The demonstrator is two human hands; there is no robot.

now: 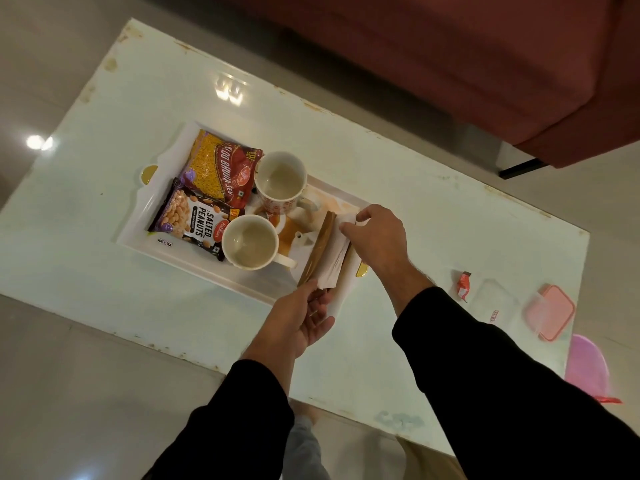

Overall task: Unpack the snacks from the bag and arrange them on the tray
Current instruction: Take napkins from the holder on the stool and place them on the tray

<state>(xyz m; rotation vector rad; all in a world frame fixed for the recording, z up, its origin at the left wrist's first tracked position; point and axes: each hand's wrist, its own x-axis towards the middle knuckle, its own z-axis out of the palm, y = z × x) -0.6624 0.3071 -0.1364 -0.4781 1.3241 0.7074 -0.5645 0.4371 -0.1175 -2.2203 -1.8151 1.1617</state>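
White tray [138, 233] already holds two snack packets [207, 192] beside two cups [266, 209] — left hand [298, 320] and right hand [377, 233] pinch a brown wrapped pack [323, 252] at its right end; no bag visible.

Long black sleeves [502, 375] cover both forearms to the wrists; hands bare
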